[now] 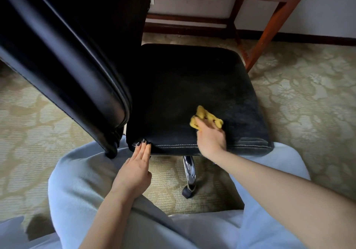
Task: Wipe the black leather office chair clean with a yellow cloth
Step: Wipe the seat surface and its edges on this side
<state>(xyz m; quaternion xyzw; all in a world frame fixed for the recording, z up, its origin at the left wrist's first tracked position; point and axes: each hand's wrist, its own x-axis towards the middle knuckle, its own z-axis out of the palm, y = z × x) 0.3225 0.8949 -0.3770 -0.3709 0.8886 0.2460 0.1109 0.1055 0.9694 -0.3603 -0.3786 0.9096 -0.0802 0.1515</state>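
The black office chair's seat (192,86) fills the middle of the view, and its glossy leather backrest (63,52) rises at the left. My right hand (211,138) presses a crumpled yellow cloth (207,118) onto the near right part of the seat. My left hand (134,169) rests flat with fingers together against the seat's near left corner, fingertips touching the stitched edge. Both my knees in light grey trousers sit just below the seat.
A chrome chair leg with a black caster (189,177) sticks out under the seat between my knees. A wooden desk frame (269,29) stands behind the chair against the white wall. Patterned beige carpet (308,98) surrounds the chair.
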